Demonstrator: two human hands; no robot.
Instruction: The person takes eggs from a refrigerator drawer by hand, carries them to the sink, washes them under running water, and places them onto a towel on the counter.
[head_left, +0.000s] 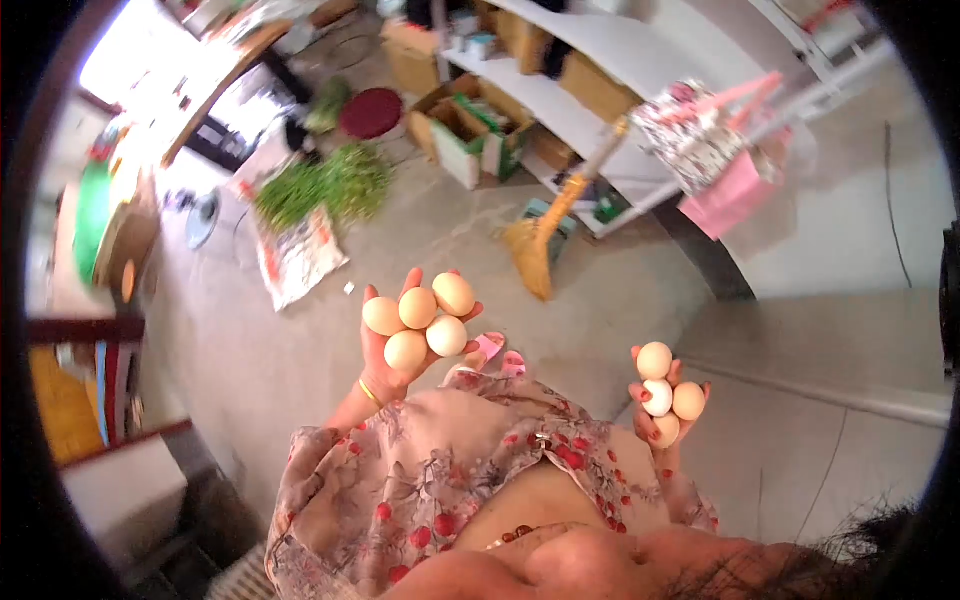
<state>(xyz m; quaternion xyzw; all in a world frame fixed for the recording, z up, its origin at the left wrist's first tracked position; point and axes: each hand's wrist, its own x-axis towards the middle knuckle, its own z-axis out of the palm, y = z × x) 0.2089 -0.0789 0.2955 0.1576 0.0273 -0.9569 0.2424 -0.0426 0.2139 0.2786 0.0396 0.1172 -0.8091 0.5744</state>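
My left hand is held palm up in front of my body, fingers cupped under several eggs. Most of these are light brown, and one egg near the fingers is paler. Out to the right, my right hand has its fingers curled around several more eggs, among them a white egg in the middle. The eggs hide most of both palms. A yellow band circles my left wrist.
Ahead on the concrete floor lie a straw broom and a heap of green plants by a white sack. A dark red stool, cardboard boxes and a white shelf stand farther off. Pink bags hang at right.
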